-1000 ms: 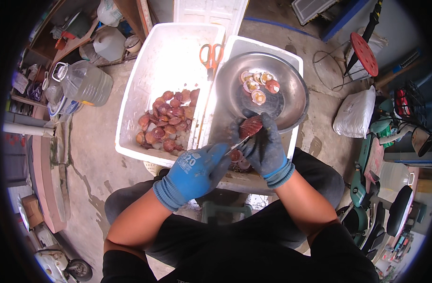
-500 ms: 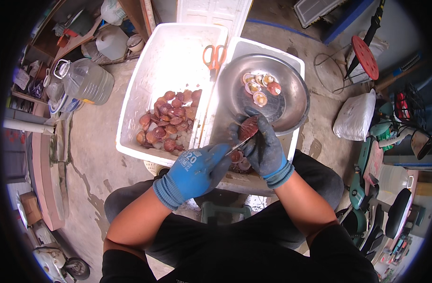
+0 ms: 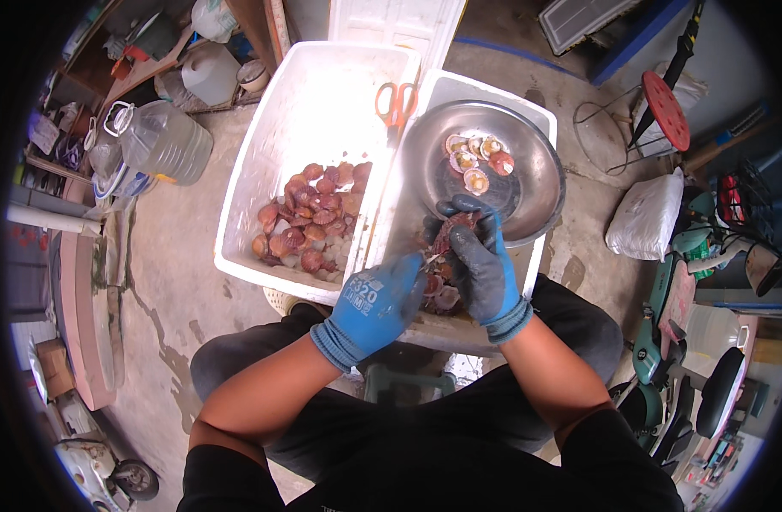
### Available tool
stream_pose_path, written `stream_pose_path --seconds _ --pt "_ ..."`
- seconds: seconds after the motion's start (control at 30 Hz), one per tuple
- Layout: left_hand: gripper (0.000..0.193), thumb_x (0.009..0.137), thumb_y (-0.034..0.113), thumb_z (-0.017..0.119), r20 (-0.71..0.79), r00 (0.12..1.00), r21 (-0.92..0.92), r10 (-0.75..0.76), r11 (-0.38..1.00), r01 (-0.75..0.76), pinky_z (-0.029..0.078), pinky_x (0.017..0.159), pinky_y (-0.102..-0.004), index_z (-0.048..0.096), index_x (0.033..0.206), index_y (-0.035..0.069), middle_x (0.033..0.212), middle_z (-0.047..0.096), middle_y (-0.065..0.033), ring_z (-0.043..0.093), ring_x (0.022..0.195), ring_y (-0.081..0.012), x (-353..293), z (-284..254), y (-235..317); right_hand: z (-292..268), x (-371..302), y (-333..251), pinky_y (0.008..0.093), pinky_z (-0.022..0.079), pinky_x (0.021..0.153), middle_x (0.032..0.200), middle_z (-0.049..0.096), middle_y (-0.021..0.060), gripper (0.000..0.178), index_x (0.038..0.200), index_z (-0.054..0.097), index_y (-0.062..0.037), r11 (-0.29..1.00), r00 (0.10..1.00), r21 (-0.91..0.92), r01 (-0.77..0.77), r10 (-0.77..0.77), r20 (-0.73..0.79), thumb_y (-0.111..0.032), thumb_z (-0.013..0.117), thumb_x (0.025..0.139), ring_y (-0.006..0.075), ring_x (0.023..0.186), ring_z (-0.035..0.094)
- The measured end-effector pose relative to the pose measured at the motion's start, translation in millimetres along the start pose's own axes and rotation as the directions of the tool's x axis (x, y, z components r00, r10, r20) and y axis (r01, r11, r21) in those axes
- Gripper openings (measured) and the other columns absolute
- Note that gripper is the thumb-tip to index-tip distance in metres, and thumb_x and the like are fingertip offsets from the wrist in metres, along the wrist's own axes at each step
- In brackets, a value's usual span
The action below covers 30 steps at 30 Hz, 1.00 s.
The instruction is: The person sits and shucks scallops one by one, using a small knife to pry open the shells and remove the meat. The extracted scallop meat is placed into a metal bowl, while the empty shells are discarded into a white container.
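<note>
My right hand (image 3: 486, 271), in a blue glove with a dark palm, is closed around a reddish scallop (image 3: 450, 234) over the right foam box (image 3: 389, 226). My left hand (image 3: 375, 300), gloved alike, is closed on a thin-bladed knife whose handle is hidden; its tip meets the scallop's near edge. Below my hands, more shells (image 3: 442, 297) lie in the same box. A steel basin (image 3: 540, 196) rests across that box, holding several opened scallops (image 3: 476, 179) on the half shell.
The left foam box (image 3: 258, 162) holds a pile of closed scallops (image 3: 310, 218). Orange-handled scissors (image 3: 396, 107) hang over the wall between the boxes. A large water jug (image 3: 173, 141) stands at left, a white sack (image 3: 645, 213) and a red-topped stool (image 3: 665, 111) at right.
The scallop has turned in my right hand, and my left hand has shifted slightly right, so less of the blade shows. The whole view has moved a little.
</note>
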State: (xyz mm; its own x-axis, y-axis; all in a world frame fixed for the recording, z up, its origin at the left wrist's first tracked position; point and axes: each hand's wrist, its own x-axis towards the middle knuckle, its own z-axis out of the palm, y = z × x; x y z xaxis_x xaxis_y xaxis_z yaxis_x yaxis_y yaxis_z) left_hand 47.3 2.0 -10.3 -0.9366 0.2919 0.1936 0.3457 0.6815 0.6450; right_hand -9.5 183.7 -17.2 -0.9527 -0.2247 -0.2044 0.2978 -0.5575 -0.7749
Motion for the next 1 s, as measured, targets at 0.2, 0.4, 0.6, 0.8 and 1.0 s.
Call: stream_pose_path --seconds 0.2,0.4,0.6,0.8,1.0 --pt "0.033 0.097 0.01 0.063 0.016 0.998 -0.104 0.059 0.993 -0.057 0.057 0.07 -0.05 0.057 0.127 -0.002 0.102 0.067 -0.0239 0.068 0.083 -0.0429 2 4 -10 11 -15 -5 0.0304 0.053 0.096 0.122 0.058 0.0059 0.048 0.138 0.048 -0.0077 0.974 0.995 -0.22 0.055 -0.036 0.09 -0.003 0.072 0.097 0.0136 0.11 0.059" --pt "0.034 0.096 0.004 0.062 -0.043 0.987 -0.12 0.157 0.98 -0.161 0.058 0.075 -0.0489 0.06 0.129 -0.003 0.105 0.068 -0.0239 0.069 0.087 -0.0451 6 5 -14 20 -23 -7 0.0305 0.051 0.101 0.127 0.058 0.0034 0.057 0.147 0.046 -0.0096 0.988 0.998 -0.155 0.025 -0.014 0.067 0.003 0.068 0.095 0.013 0.115 0.058" --pt "0.033 0.091 0.003 0.063 0.025 0.977 -0.033 0.21 0.977 -0.209 0.059 0.076 -0.0495 0.061 0.124 -0.002 0.111 0.067 -0.0245 0.069 0.089 -0.0448 7 8 -15 17 -25 0 0.0313 0.052 0.101 0.131 0.056 0.0051 0.063 0.144 0.046 -0.0086 0.993 1.0 -0.119 0.017 -0.015 0.02 0.006 0.075 0.09 0.0138 0.115 0.057" --pt "0.031 0.089 0.002 0.062 0.058 0.987 0.017 0.147 0.989 -0.148 0.059 0.077 -0.0502 0.061 0.12 -0.001 0.113 0.066 -0.024 0.068 0.091 -0.0449 9 15 -11 17 -24 6 0.0289 0.056 0.091 0.128 0.058 0.0054 0.057 0.138 0.049 -0.0081 0.993 0.997 -0.092 0.068 -0.07 -0.024 0.008 0.074 0.089 0.0137 0.11 0.06" --pt "0.034 0.087 0.003 0.064 0.073 0.997 0.065 0.011 0.998 -0.015 0.059 0.075 -0.0507 0.059 0.12 -0.005 0.105 0.067 -0.0264 0.068 0.088 -0.0444 3 12 -14 18 -21 -3 0.0283 0.057 0.091 0.121 0.06 0.005 0.05 0.136 0.051 -0.0073 0.999 1.0 -0.03 -0.025 0.025 0.01 0.007 0.071 0.092 0.0125 0.108 0.061"
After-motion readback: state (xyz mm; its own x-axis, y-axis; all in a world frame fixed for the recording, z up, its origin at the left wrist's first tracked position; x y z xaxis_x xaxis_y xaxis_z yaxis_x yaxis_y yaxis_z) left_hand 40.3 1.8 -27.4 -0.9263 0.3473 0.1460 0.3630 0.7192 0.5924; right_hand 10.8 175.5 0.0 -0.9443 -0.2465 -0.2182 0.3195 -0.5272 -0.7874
